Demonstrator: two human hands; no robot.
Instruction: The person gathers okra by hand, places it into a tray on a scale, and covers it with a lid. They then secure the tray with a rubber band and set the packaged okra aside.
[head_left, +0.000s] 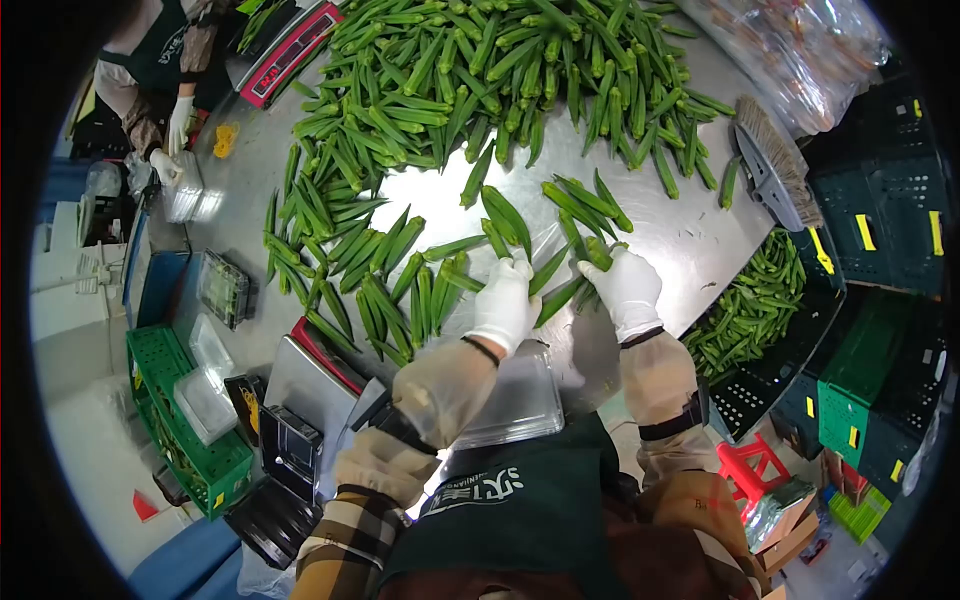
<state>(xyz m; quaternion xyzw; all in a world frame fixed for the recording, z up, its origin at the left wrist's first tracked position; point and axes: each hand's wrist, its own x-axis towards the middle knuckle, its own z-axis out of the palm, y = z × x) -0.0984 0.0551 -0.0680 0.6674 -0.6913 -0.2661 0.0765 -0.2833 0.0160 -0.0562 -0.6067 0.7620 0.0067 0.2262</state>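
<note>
A big pile of green okra (pixel 440 90) spreads over the metal table, with looser pods around my hands. My left hand (pixel 505 302), in a white glove, has its fingers closed around the stem end of an okra pod (pixel 507 218). To its right, my right hand (pixel 626 290), also gloved, pinches an okra pod (pixel 597 252) between thumb and fingers. A few pods lie between the two hands, and a small group (pixel 585 203) rests just beyond the right one. Close to my apron sits a clear plastic tray (pixel 520 400), partly behind my left forearm.
A scale (pixel 318 375) stands at left, near a filled okra pack (pixel 225 290) and a green crate (pixel 185 430). At right are a brush (pixel 775 165) and a dark crate of okra (pixel 750 310). A co-worker's gloved hands (pixel 178 140) touch stacked trays at upper left.
</note>
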